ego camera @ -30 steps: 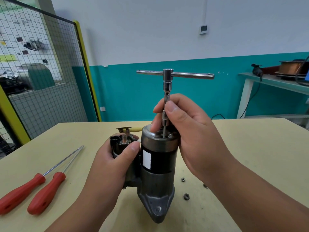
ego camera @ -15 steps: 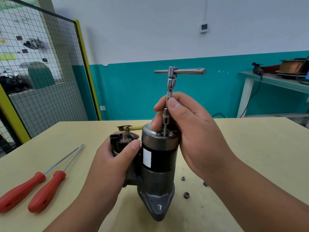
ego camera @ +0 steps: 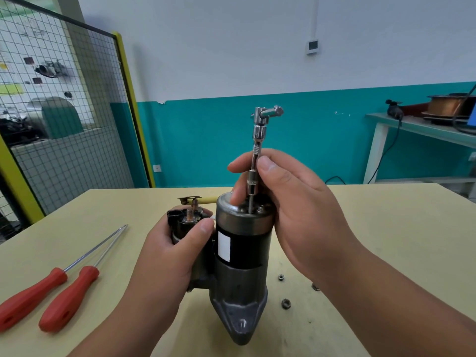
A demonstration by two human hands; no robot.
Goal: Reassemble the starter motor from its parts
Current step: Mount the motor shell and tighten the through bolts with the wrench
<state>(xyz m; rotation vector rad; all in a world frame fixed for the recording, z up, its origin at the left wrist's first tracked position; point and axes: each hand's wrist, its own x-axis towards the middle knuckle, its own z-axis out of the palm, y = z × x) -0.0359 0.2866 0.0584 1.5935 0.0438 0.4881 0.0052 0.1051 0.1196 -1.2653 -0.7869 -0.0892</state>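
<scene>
The starter motor (ego camera: 242, 256) stands upright on the table, black body with a white label, grey nose casting at the bottom. My left hand (ego camera: 170, 256) wraps around the black solenoid (ego camera: 184, 219) on its left side. My right hand (ego camera: 291, 207) pinches the thin shaft of a chrome T-handle driver (ego camera: 258, 140), whose tip sits on the motor's grey end cap (ego camera: 244, 211). The T-bar at its top points almost straight at me. A small bolt head shows on the cap beside the shaft.
Two red-handled screwdrivers (ego camera: 51, 295) lie at the table's left. Loose nuts (ego camera: 286, 303) lie on the table (ego camera: 386, 240) right of the motor. A wire-mesh fence with a yellow post (ego camera: 131, 104) stands at the left; a bench with a wire spool (ego camera: 448, 105) at the far right.
The driver's T-bar has swung round from lying crosswise to pointing toward me, as my right fingers twist the shaft. My left hand and the motor have stayed put.
</scene>
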